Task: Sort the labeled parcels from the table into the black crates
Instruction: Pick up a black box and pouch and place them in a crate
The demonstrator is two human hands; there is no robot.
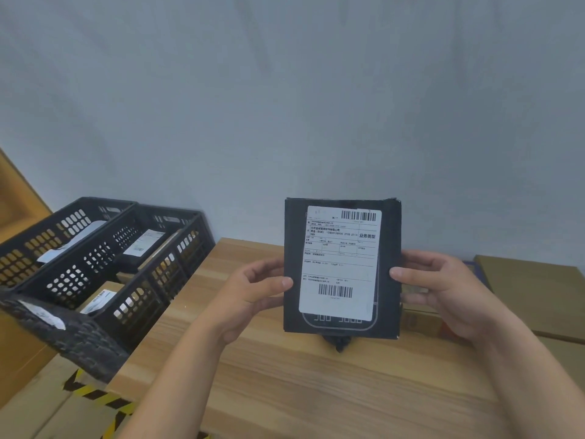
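Observation:
A flat black parcel (389,236) with a white shipping label (340,264) facing me is held upright above the wooden table (285,375). My left hand (253,289) grips its left edge, thumb on the front. My right hand (443,286) grips its right edge the same way. Two black crates stand at the left: the far crate (38,245) holds a pale labeled parcel, and the nearer crate (152,270) holds a black labeled parcel and a brown one.
Brown cardboard boxes (531,289) lie on the table's right side, partly behind my right hand. A small dark object (338,342) sits under the held parcel. Below the crates lies cardboard with yellow-black hazard tape (91,394). A plain wall stands behind.

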